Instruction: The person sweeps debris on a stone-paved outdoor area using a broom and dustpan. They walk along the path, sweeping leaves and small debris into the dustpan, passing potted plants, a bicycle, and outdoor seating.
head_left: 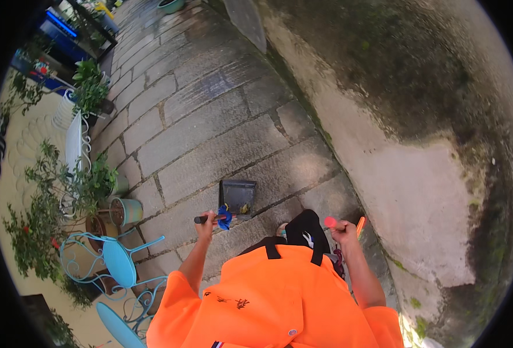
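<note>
My left hand [205, 221] is closed around a dark handle [199, 219] with a blue fitting [224, 216] that leads to a black dustpan [237, 196]. The dustpan sits on the stone paving ahead of me and has a few yellow leaves in it. My right hand [344, 229] grips a thin orange-red stick [359, 225] with a pink end cap [330, 221]; its lower part is hidden behind my body. I wear an orange shirt and dark trousers.
A stained plaster wall [419, 145] runs along the right of the stone path [210, 116]. On the left stand turquoise metal chairs [117, 261], potted plants [123, 210], a white bench [74, 142] and bushes. More pots are far up the path.
</note>
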Tool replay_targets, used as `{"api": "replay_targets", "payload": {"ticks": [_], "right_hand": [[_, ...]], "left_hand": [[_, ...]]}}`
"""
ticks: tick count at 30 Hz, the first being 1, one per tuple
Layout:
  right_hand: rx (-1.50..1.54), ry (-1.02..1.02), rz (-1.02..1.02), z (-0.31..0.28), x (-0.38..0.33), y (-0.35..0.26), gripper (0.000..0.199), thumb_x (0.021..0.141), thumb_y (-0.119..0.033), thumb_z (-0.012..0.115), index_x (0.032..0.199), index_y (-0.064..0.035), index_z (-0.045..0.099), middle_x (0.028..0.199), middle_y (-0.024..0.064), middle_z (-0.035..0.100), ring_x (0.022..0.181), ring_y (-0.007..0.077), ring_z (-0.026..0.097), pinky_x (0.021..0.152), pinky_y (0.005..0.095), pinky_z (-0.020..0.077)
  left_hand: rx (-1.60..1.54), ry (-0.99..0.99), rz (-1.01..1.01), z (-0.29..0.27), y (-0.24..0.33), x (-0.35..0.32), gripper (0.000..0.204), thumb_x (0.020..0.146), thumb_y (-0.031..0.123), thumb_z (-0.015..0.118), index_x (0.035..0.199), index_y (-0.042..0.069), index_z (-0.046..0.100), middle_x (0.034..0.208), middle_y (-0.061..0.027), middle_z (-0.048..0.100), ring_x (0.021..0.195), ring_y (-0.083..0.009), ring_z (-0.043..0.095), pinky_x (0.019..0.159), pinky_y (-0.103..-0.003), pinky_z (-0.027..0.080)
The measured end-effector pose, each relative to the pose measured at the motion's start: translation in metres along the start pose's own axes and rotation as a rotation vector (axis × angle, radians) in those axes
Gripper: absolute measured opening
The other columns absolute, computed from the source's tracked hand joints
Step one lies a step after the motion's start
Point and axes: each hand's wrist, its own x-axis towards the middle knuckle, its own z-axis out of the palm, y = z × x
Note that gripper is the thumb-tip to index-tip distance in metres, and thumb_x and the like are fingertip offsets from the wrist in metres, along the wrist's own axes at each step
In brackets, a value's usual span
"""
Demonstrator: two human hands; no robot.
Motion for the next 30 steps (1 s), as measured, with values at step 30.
{"api": "replay_targets", "payload": {"ticks": [30], "right_hand": [[-0.184,0.422,0.420,0.615,0.261,0.209,0.012,0.079,-0.001,0.049,0.069,-0.0031,0.055,0.061,0.0086,0.052,0.055,0.0233,0.057,0.048,0.0352,0.0526]], "left_hand": [[-0.505,1.180,-0.471,-0.027,0.117,0.236,0.022,0.076,0.017,0.069,0.076,-0.001,0.057,0.067,-0.0105,0.063,0.044,-0.0170,0.058,0.038,-0.027,0.047]]}}
